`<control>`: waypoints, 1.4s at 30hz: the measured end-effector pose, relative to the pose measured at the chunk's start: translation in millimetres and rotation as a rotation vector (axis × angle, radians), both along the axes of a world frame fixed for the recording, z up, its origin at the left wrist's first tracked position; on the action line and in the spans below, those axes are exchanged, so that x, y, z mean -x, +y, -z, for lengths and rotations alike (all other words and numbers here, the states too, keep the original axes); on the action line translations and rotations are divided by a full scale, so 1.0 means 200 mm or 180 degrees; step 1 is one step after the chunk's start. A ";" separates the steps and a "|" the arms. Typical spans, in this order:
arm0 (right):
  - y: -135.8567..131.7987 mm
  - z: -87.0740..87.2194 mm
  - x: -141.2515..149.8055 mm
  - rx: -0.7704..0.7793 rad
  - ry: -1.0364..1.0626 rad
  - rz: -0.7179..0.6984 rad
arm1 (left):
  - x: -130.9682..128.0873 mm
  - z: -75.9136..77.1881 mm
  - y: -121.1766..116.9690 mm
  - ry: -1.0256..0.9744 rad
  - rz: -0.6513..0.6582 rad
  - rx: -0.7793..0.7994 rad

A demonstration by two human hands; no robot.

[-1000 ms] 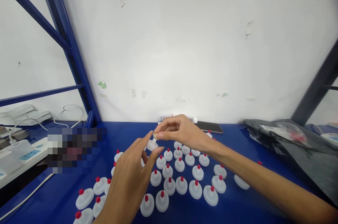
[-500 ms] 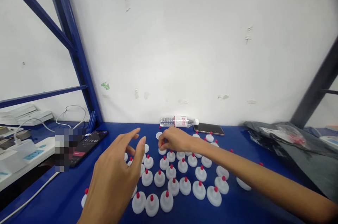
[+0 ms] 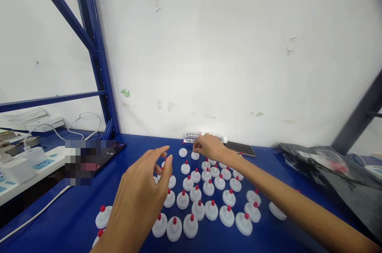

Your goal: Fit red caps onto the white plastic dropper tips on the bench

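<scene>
White round caps with red tips (image 3: 174,229) stand in loose rows over the blue tabletop (image 3: 209,241). At the back of the group, my right hand (image 3: 210,146) has its thumb and fingers pinched at the top of one white cap (image 3: 195,156); the fingers hide that cap's tip. Beside it lies a flat white disc (image 3: 183,152) with no red tip on it, and a small red piece (image 3: 183,143) shows just behind. My left hand (image 3: 145,189) hovers over the left caps, fingers curved and thumb apart, holding nothing. It partly covers several caps.
A clear plastic bottle (image 3: 191,137) lies along the wall behind my right hand, with a dark phone (image 3: 241,148) beside it. At left are another phone (image 3: 110,156), a white power strip (image 3: 44,163) and cables. Dark plastic bags (image 3: 316,165) lie at right.
My right hand has left one cap, whose red tip now shows, and moved back and right to another cap. My left hand keeps its curved pose. The view has shifted slightly.
</scene>
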State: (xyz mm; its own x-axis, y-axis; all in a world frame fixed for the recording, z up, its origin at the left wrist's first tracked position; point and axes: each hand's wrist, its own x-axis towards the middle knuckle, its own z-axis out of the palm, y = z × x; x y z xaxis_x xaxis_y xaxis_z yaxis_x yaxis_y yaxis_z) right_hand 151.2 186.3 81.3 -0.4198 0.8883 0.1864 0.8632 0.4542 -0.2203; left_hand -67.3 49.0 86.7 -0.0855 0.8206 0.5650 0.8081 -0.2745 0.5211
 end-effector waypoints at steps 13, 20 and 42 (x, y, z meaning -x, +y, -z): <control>-0.20 -0.23 0.08 0.0375 0.1028 -0.0954 | 0.00 0.02 0.02 -0.0138 0.0281 -0.0218; 0.24 0.03 0.13 -0.0417 -0.0906 -0.0302 | -0.01 0.01 0.01 -0.0458 0.0133 -0.0153; 0.25 0.07 0.14 -0.0713 -0.1667 -0.0808 | 0.04 0.02 0.06 -0.0198 0.0392 0.0458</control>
State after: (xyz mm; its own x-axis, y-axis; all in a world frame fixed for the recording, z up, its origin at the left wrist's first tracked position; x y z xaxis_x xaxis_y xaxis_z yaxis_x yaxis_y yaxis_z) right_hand 122.2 236.3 66.5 -0.6988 0.7120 0.0688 0.6900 0.6455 0.3274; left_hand -74.4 61.7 83.1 -0.0105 0.8990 0.4379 0.7380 -0.2885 0.6100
